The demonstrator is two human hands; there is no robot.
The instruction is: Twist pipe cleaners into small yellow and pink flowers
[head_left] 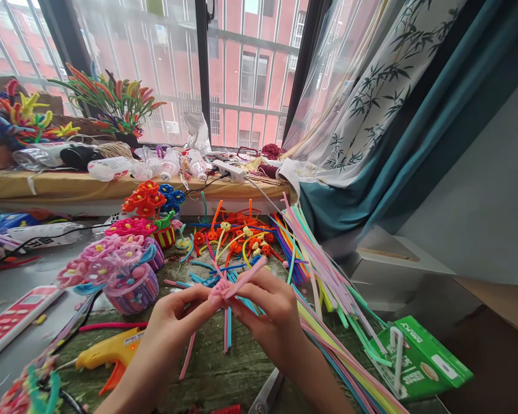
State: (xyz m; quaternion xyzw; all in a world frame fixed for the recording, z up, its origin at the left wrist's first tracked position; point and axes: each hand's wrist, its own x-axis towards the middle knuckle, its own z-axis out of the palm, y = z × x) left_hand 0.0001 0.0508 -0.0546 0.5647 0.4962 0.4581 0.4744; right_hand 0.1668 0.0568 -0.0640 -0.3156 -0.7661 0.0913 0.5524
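Together, left hand (176, 315) and right hand (265, 313) pinch a pink pipe cleaner (244, 277).

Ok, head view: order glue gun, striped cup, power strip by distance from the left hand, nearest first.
1. Glue gun: just left of the left hand.
2. Striped cup: straight ahead, beyond the hands.
3. Power strip: farthest, ahead on the windowsill.
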